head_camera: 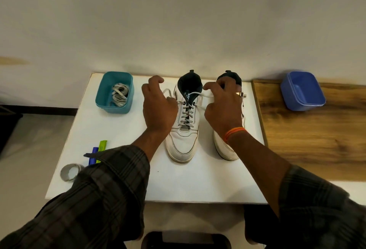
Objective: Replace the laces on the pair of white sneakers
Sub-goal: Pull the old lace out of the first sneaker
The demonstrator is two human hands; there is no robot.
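My right hand [222,108] pinches the lace end [206,95] beside the left sneaker [183,130] on the white table [198,181]; my left hand [158,106] is curled over the other end, grip unclear. Teal tub [114,92] holds spare laces [119,95].

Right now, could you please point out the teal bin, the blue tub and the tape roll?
teal bin [126,92]: head view, right wall.
blue tub [291,92]: head view, left outer wall.
tape roll [66,171]: head view, left side of ring.

We see the left hand [158,106] and right hand [223,106] each pinching a lace [200,94] end over the left sneaker [184,140] on the table [198,185].
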